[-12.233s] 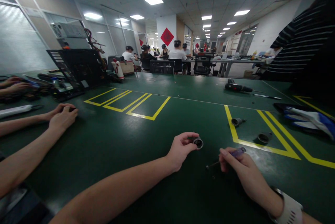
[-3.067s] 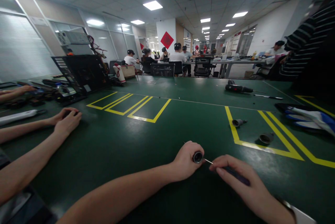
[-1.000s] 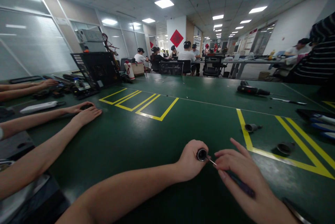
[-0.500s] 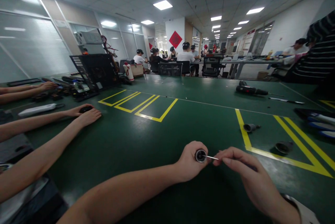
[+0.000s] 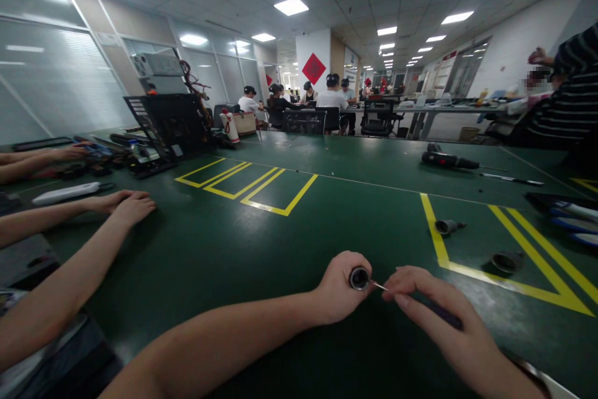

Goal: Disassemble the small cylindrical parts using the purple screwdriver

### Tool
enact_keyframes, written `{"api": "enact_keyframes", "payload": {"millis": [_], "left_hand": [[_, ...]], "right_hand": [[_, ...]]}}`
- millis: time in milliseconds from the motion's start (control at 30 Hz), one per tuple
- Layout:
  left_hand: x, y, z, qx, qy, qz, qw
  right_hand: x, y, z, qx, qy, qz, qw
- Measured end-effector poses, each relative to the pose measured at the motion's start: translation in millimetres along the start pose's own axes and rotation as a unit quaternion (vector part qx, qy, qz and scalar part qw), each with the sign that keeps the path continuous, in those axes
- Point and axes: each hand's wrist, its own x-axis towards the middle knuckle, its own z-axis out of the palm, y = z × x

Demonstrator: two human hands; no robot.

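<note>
My left hand [image 5: 337, 299] is wrapped round a hollow cylindrical metal part [image 5: 359, 278], its round open end turned toward me. Its inside is dark. In my right hand [image 5: 460, 330] is a small screwdriver [image 5: 380, 286] with a thin bright shaft; part of its dark handle shows below the fingers. The shaft's tip is just right of the cylindrical part's rim, by the left hand's fingertips; whether it touches cannot be made out. Two more metal parts lie to the right: a small stepped one [image 5: 449, 226] and a wider cup-shaped one [image 5: 507, 261].
The green table [image 5: 210, 249] carries yellow tape outlines. A power drill [image 5: 448, 160] and a pen-like rod [image 5: 511, 180] lie at the far right, beside blue-edged items [image 5: 574, 225]. Co-workers' hands [image 5: 131, 207] rest at the left, near a black computer case [image 5: 168, 125].
The screwdriver's tip has come out of the cylindrical part's opening to its right side. My right hand has shifted slightly. The co-worker's hands at the left have moved left.
</note>
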Motion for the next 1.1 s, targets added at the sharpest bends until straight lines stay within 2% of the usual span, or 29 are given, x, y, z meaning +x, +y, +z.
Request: {"api": "enact_keyframes", "payload": {"millis": [133,267,367,500,600,667,767,933,1033,1100], "left_hand": [[0,5,-1,-0.038,0.003,-0.002,0.999],[1,7,0,-0.063,0.006,-0.01,0.998],[1,5,0,-0.038,0.001,-0.012,0.999],[1,2,-1,0.007,0.006,-0.008,1.0],[1,2,0,0.012,0.016,-0.003,1.0],[1,2,1,0.004,0.019,-0.002,1.0],[0,3,0,-0.022,0.009,-0.001,1.0],[0,5,-2,-0.074,-0.004,0.003,0.997],[0,5,-2,-0.076,-0.005,0.003,0.997],[1,5,-2,-0.055,-0.002,-0.004,0.998]], "right_hand": [[4,7,-1,0.109,0.007,0.098,0.989],[3,11,0,0.145,0.026,0.124,0.981],[-1,9,1,0.101,0.031,0.067,0.992],[-7,-1,3,-0.033,0.022,-0.05,0.998],[-8,-6,4,-0.075,-0.004,-0.081,0.994],[-6,-6,3,-0.056,-0.003,-0.062,0.996],[-2,-3,0,0.016,0.004,0.021,1.0],[4,7,-1,0.14,0.021,0.128,0.982],[2,9,1,0.154,0.033,0.121,0.98],[-1,8,3,0.127,0.037,0.077,0.988]]}}
